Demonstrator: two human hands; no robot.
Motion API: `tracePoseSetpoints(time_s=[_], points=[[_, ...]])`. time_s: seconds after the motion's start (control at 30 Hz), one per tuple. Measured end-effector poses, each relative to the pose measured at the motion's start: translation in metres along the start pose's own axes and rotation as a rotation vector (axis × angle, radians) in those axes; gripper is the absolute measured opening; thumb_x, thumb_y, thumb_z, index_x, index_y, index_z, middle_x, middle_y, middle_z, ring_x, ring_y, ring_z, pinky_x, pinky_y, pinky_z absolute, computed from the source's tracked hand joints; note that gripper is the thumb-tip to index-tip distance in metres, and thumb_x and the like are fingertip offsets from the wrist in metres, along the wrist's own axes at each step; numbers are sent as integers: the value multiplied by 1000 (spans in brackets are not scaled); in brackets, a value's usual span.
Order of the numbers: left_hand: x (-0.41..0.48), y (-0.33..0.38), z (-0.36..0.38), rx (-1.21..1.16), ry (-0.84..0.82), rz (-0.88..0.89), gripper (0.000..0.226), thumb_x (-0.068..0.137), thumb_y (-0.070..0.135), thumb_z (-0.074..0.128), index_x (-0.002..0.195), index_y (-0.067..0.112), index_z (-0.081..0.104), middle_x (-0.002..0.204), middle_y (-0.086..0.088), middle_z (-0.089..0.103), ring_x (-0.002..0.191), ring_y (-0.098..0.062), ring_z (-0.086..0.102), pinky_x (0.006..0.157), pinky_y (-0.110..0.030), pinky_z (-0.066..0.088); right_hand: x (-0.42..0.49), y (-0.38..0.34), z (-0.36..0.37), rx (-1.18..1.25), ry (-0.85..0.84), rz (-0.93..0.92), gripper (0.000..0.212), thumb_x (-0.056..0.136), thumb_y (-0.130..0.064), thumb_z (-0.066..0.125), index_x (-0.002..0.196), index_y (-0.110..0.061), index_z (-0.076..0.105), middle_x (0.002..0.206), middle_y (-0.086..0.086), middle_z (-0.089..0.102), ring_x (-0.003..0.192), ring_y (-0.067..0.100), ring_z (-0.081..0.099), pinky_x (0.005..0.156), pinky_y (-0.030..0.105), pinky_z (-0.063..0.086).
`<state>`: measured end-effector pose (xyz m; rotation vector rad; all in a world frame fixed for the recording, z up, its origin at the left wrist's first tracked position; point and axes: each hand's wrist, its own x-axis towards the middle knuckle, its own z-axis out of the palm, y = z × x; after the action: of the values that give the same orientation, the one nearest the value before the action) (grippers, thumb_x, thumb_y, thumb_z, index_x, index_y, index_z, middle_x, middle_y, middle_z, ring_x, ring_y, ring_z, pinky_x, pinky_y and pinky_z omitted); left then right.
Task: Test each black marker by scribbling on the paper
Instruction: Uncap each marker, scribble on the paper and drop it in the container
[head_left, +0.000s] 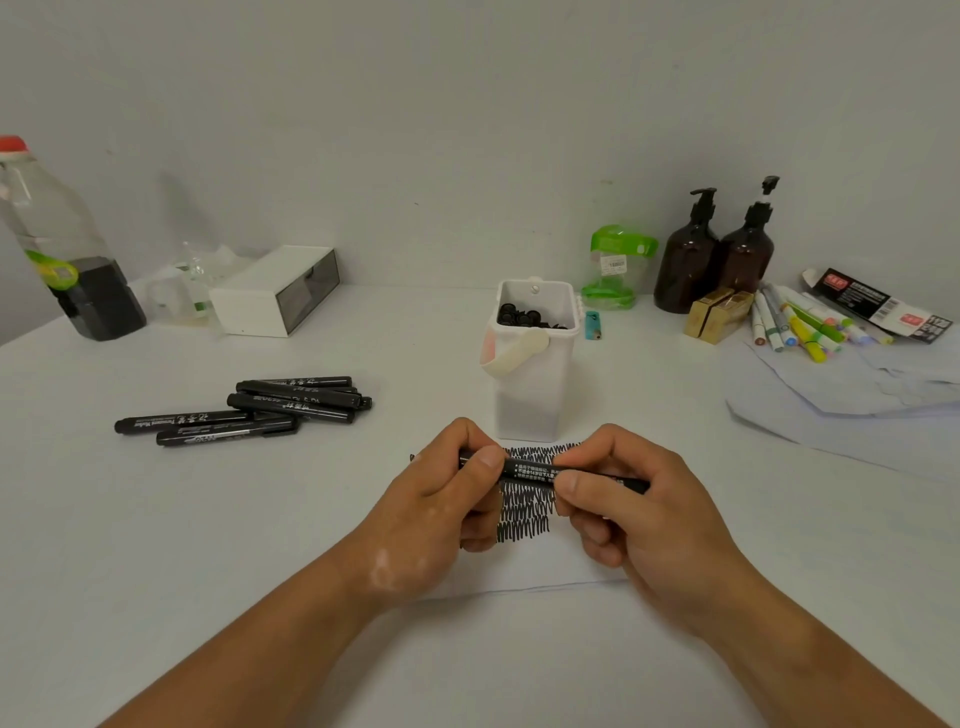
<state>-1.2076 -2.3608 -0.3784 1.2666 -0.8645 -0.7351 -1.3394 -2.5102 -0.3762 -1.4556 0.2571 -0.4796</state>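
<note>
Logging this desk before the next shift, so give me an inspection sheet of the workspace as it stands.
Surface: white table with paper lying on it.
Job's things: black marker held level above scribbles; pile of markers at left; white bin behind, black ends inside.
Clutter: clear bottle, white box, green container, brown pump bottles, coloured pens, lighter.
Grippers: left hand and right hand each grip one end of the black marker.
Cables: nothing seen.
Surroundings: plain wall.
</note>
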Motion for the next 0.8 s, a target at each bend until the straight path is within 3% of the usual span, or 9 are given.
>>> tracePoseSetpoints(time_s=[0.3,0.47,0.57,0.67,0.8], points=[[1,-2,-1,71,-13,64,23,97,29,45,86,8,40,62,6,34,55,-17,29,55,-30,32,0,-5,1,94,10,67,17,89,5,66,79,-8,71,63,12,58,48,15,33,42,24,24],[3,-10,-1,42,-37,90,21,94,34,57,93,15,49,65,5,46,60,-18,41,63,-35,40,1,-9,-1,94,-9,67,13,74,-6,81,83,-9,72,67,15,63,50,15,42,42,24,31],[5,-10,-6,24,-66,127,25,88,33,67,100,16,54,72,-1,57,69,-24,52,70,-40,44,2,-8,-1,120,17,74,11,73,-11,78,79,-15,70,72,18,68,50,15,46,42,22,35],[5,-12,-9,-61,-66,153,31,86,29,74,110,15,59,75,3,61,72,-24,58,71,-36,50,2,-1,2,176,34,115,22,65,-15,90,75,-18,71,77,19,72,53,16,54,43,22,40],[6,-12,-6,-81,28,174,36,79,37,81,109,20,69,79,4,66,75,-17,61,72,-30,52,2,2,5,130,42,107,20,64,-24,90,77,-19,75,77,9,71,63,14,60,52,23,48]])
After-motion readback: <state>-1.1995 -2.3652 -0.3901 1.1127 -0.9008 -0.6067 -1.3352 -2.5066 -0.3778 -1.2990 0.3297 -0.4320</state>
